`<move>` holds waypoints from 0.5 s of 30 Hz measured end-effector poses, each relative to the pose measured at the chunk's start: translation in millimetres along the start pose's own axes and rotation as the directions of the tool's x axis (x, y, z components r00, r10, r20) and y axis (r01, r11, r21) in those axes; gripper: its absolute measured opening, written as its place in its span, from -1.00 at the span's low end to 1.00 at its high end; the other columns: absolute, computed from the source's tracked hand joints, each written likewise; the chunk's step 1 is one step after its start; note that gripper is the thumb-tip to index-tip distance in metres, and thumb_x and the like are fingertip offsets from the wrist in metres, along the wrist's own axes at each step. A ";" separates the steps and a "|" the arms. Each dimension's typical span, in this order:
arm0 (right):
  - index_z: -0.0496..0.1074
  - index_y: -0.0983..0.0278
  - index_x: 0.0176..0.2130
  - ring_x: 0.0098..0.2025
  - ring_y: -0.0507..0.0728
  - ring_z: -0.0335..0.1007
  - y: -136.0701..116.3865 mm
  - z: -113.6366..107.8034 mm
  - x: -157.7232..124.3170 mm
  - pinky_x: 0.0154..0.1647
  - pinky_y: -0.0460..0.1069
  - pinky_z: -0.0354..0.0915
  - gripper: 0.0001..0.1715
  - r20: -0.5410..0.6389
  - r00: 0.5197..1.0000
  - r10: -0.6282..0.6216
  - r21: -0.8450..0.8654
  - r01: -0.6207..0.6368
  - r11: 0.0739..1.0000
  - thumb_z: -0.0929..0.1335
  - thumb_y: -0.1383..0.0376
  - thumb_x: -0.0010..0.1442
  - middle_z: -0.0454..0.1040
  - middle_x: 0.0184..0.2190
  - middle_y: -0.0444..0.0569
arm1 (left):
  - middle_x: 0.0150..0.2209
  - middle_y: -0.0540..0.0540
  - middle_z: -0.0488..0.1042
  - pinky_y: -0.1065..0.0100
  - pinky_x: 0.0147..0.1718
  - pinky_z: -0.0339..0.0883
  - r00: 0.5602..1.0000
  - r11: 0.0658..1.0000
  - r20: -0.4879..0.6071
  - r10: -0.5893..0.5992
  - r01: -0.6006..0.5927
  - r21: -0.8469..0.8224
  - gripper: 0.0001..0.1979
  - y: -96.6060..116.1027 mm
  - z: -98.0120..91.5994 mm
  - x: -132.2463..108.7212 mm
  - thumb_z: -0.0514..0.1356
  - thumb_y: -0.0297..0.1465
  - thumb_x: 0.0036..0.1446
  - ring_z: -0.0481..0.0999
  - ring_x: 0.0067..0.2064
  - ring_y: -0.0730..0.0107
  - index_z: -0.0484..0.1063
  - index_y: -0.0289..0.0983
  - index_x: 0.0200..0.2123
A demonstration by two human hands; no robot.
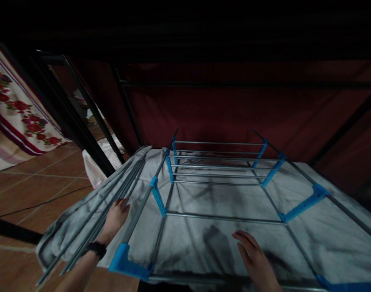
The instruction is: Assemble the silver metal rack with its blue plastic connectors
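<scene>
My left hand, with a dark band on the wrist, is at a bundle of loose grey metal rods on the left. Its fingers are apart and slightly bent over the rods, and I see none lifted. Above the grey blanket, my right hand hovers with fingers stretched and nothing in them. Between and beyond my hands lies a partly assembled rack frame of metal tubes. Blue plastic connectors join its tubes, and several crossbars span its far end.
Black metal posts rise at the left, and a dark beam runs overhead. A dark red cloth hangs behind the blanket. Tiled floor, a cable and a floral cloth lie to the left.
</scene>
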State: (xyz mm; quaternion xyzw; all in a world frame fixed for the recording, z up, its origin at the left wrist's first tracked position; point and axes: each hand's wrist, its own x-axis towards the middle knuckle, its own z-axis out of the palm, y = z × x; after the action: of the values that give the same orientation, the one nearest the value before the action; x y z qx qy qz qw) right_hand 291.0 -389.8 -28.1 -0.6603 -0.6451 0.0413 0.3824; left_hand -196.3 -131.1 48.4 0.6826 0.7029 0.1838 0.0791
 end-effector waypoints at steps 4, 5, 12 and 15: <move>0.48 0.04 0.05 0.02 0.23 0.54 27.4 2.8 -45.1 -0.06 0.16 0.53 -0.66 -0.042 0.996 -0.073 -0.199 0.063 0.978 0.26 0.22 0.34 0.56 0.00 0.00 | 0.22 -0.44 0.36 -0.04 0.09 0.28 0.985 0.946 0.072 -0.158 0.130 0.297 -0.45 -32.2 4.9 -44.4 -0.02 -0.37 0.18 0.38 0.18 -0.19 0.38 -0.41 0.19; 0.48 0.03 0.05 0.01 0.24 0.54 28.3 4.7 -48.7 -0.08 0.16 0.53 -0.65 -0.037 0.995 -0.088 -0.229 0.077 0.970 0.26 0.23 0.33 0.56 0.00 0.00 | 0.23 -0.44 0.34 -0.04 0.08 0.27 0.981 0.933 0.092 -0.169 0.129 0.336 -0.45 -34.6 4.7 -50.9 -0.02 -0.40 0.16 0.37 0.18 -0.19 0.37 -0.40 0.20; 0.45 0.04 0.10 0.10 0.23 0.49 -6.9 14.8 -45.6 0.03 0.17 0.49 -0.60 0.053 0.994 -0.095 -0.267 0.106 0.958 0.24 0.30 0.34 0.50 0.12 0.01 | 0.14 -0.45 0.38 0.05 0.06 0.21 0.986 0.865 0.158 -0.059 -0.029 0.501 -0.56 -19.6 -1.8 -54.1 -0.07 -0.48 0.17 0.36 0.16 -0.14 0.48 -0.42 0.01; 0.45 0.07 0.10 0.12 0.21 0.48 -18.6 12.1 -42.5 0.07 0.14 0.49 -0.60 0.060 0.993 -0.100 -0.237 0.111 0.965 0.23 0.31 0.35 0.48 0.14 0.01 | 0.08 -0.51 0.41 0.10 0.01 0.27 0.993 0.871 0.109 -0.047 -0.013 0.491 -0.56 -12.8 3.4 -46.0 -0.13 -0.49 0.22 0.40 0.13 -0.12 0.45 -0.50 -0.02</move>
State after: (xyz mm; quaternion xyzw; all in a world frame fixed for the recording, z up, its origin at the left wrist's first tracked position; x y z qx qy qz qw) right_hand 262.1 -424.2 -44.9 -0.6652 -0.6884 -0.0418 0.2862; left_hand -204.5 -176.1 34.2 0.6837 0.7266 -0.0415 -0.0539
